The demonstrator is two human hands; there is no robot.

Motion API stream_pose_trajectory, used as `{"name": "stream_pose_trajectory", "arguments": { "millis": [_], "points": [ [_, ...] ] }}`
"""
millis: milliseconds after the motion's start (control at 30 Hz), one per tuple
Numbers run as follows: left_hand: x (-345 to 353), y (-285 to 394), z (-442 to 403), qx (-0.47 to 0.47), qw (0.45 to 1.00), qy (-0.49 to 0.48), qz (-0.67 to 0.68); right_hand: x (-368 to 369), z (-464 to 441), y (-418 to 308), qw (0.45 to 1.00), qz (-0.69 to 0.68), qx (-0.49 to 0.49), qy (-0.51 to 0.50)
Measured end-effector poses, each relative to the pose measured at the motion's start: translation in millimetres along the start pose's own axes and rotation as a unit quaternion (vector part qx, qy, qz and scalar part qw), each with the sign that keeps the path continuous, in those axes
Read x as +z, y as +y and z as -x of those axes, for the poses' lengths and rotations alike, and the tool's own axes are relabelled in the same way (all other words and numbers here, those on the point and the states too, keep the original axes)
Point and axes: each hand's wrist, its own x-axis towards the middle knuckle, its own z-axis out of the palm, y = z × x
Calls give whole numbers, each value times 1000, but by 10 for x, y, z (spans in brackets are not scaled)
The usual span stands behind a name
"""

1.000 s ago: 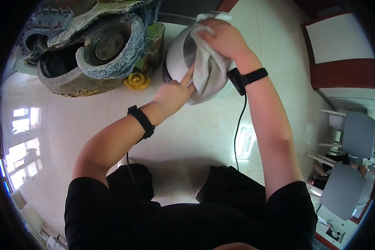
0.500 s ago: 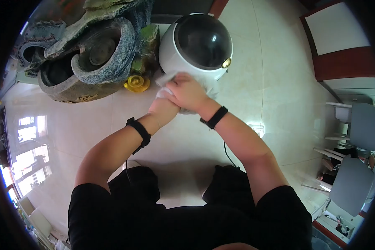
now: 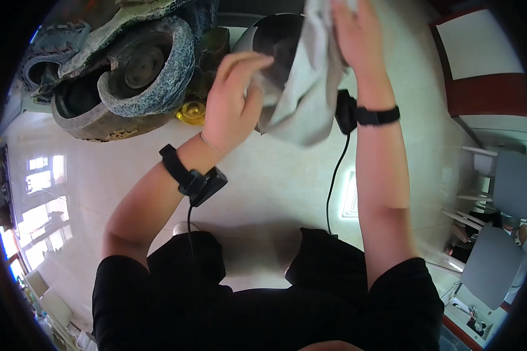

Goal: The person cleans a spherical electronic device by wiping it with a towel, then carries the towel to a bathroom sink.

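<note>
A pale grey-white cloth (image 3: 313,88) hangs spread out in front of a white rounded appliance with a dark domed lid (image 3: 272,35), hiding much of it. My right hand (image 3: 357,38) is raised at the top of the view, its fingers closed on the cloth's upper edge. To the left of the cloth, my left hand (image 3: 234,96) has its fingers loosely bent and thumb apart, nothing gripped between them. Whether its fingertips touch the cloth is unclear.
On the left stands a rock-like fountain (image 3: 146,76) with round basins. A shiny yellow ornament (image 3: 191,111) sits on the tiled floor (image 3: 257,193) beside it. Grey chairs (image 3: 492,263) are at the right, near a red-brown and white cabinet (image 3: 480,88). Black cables hang from both wrist straps.
The cloth was bunched between both hands pressed together; now it hangs unfolded. My right hand has moved up and right with it, while my left hand has let go and shifted up, apart.
</note>
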Motion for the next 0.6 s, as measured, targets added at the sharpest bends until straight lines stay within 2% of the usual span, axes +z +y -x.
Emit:
{"name": "stream_pose_trajectory", "arguments": {
  "millis": [33,67,167,233,267,333,400,467,500,533,600],
  "points": [
    [24,-73,-30,1,1000,-1,0,411,-67,445,983,48,31,-172],
    [67,-166,-20,-8,1000,-22,12,463,33,428,982,161,-96,-5],
    [209,-168,77,-27,997,-75,17,488,172,325,986,133,-105,-9],
    [269,-221,131,-15,989,-143,-32,489,208,334,996,72,-60,9],
    [313,-274,132,-14,989,-143,-32,493,222,334,995,72,-61,10],
    [389,-373,127,-74,986,-129,-75,503,288,323,998,25,4,56],
    [439,-435,104,-69,981,-142,-109,546,384,348,997,30,25,65],
    [492,-391,113,-58,970,-129,-198,623,487,405,983,-4,54,177],
    [498,-384,113,-59,970,-129,-197,585,560,379,984,-48,68,155],
    [502,-381,108,-52,964,-129,-227,588,619,388,984,-47,68,155],
    [519,-377,112,-42,957,-130,-256,652,790,524,979,-48,-1,199]
  ]
}}
